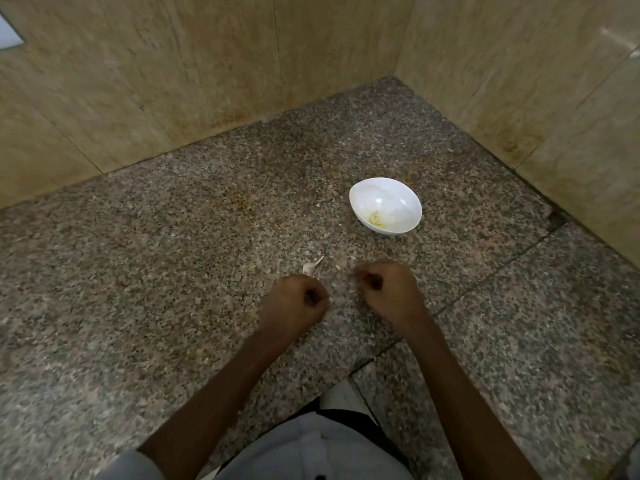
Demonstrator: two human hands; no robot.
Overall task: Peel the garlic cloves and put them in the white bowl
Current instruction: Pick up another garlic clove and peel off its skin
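The white bowl point(385, 206) stands upright on the counter point(173, 254), right of centre; pale yellow peeled garlic point(376, 219) sits low inside, near-left; a white, pointed garlic clove point(312, 265) lies nearer, to its left.

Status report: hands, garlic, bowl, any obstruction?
Left hand and right hand curled above the counter, contents hidden. Peeled garlic in the white bowl, beyond the right hand. Papery garlic scrap by the left hand. Path to bowl open.

Both bare forearms rise from the bottom of the frame toward its centre. The left grip point(296, 299) is a fist, fingers curled under, knuckles up. The right grip point(388, 289), just right of it and apart, is curled likewise and slightly blurred; their insides are hidden.
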